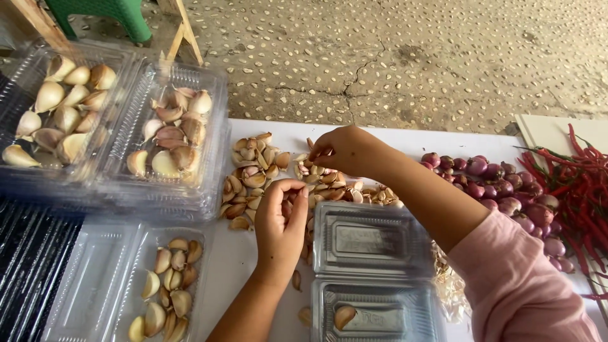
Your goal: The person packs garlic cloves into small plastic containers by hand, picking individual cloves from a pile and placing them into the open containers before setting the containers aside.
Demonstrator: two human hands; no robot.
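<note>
Garlic cloves [253,180] piled mid-table; right hand [345,149] pinches one at the pile's far edge, left hand [282,221] curled around cloves beside open clear tray [373,244].

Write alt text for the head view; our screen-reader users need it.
Two hands, left and right, pick at a pile of garlic cloves on a white table. Clear trays of cloves sit left, an open tray near, shallots and red chillies right.
</note>
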